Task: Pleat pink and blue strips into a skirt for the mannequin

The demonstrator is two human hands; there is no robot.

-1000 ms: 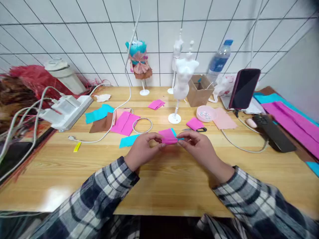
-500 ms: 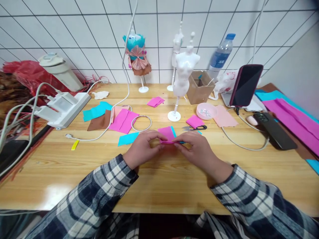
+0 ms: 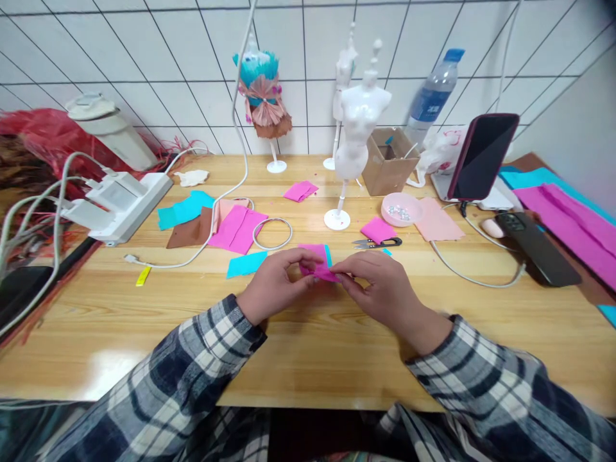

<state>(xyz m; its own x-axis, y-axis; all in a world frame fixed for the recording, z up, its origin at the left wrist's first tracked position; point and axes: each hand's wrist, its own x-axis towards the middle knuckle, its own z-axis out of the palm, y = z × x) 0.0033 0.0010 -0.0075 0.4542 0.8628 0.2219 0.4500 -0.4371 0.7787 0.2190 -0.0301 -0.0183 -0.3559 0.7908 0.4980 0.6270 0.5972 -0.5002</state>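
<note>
1. White wall tiles with dark grout back a pale wooden bench (image 3: 308, 359) strewn with craft scraps.
2. Left hand (image 3: 272, 285) and right hand (image 3: 382, 289) meet just above the bench's middle, toward its near edge. Each is pinching one end of a small folded piece of magenta paper (image 3: 318, 269), thumbs on top, seemingly to keep the fold tight between them.
3. Under that piece a sliver of teal paper (image 3: 328, 252) shows; whether it is held too I cannot tell.
4. Just beyond the right hand lie small black-handled thread snips (image 3: 375, 243), within easy reach, and a teal paper rectangle (image 3: 246, 264) lies beside the left hand.
5. Farther back stand a white plastic miniature dress form (image 3: 357, 135) and a pink shallow dish of beads (image 3: 402, 210).
6. Toward the bench's right edge, a dark phone (image 3: 484, 157) stands propped facing the person.
</note>
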